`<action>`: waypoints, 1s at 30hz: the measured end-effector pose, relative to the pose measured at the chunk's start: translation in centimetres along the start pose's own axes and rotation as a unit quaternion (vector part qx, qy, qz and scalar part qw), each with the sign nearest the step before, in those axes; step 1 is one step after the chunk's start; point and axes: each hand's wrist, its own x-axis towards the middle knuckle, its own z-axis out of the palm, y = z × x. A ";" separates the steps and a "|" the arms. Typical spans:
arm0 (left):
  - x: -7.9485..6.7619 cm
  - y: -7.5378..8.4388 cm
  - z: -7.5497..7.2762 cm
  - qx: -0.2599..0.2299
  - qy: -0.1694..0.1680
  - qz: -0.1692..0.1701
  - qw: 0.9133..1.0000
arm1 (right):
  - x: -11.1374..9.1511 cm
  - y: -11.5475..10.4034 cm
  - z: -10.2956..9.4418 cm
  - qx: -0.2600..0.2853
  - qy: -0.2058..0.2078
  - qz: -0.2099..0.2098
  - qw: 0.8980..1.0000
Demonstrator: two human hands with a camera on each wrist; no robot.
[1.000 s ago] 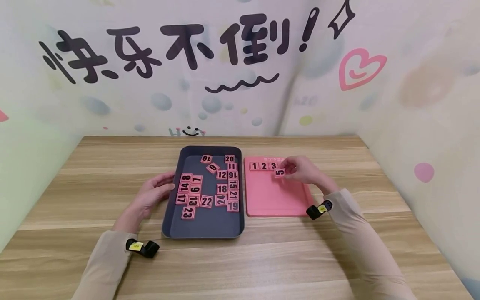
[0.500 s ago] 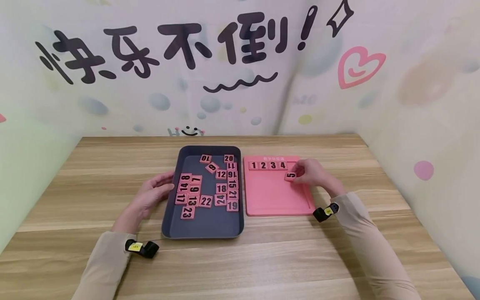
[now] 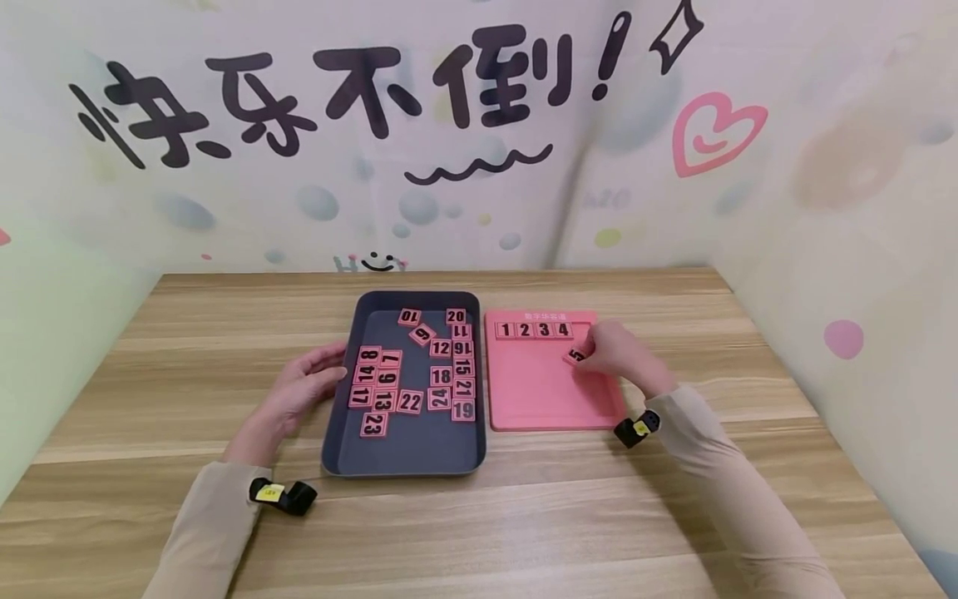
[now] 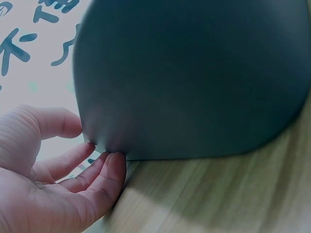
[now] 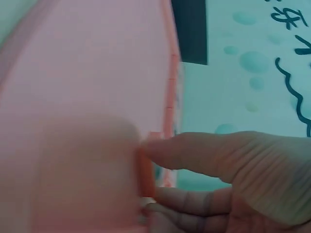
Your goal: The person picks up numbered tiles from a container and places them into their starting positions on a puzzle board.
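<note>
A pink number tile marked 5 (image 3: 575, 356) is pinched between the thumb and fingers of my right hand (image 3: 624, 356), turned at an angle over the pink puzzle board (image 3: 542, 403). Along the board's top edge, a row of tiles 1, 2, 3 and 4 (image 3: 535, 330) lies side by side. In the right wrist view the tile's orange-pink edge (image 5: 146, 172) shows by the thumb tip. My left hand (image 3: 303, 383) rests against the left side of a dark grey tray (image 3: 419, 453). Its thumb and fingertips touch the tray's outer wall (image 4: 170, 107) in the left wrist view.
Inside the tray lie several more number tiles in two loose groups, such as 22 (image 3: 409, 402) and 19 (image 3: 463, 410). Tray and board stand next to each other on a wooden table (image 3: 479, 541). A printed wall sheet (image 3: 449, 208) rises behind.
Tile 4 has come into view at the end of the row. My right hand moved right with tile 5, then slightly back left, and the tile has turned. The left hand stays put.
</note>
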 end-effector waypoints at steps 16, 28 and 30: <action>0.0 0.1 0.1 0.005 -0.002 -0.009 1.000 | 0.3 1.4 0.0 0.033 0.006 -0.120 0.992; 0.1 0.0 0.0 0.004 0.001 -0.008 1.000 | 0.2 1.3 -0.7 -0.038 0.029 -0.069 0.996; 0.1 0.0 0.0 0.004 0.002 -0.009 1.000 | 0.3 1.3 -0.7 -0.041 0.033 -0.062 0.997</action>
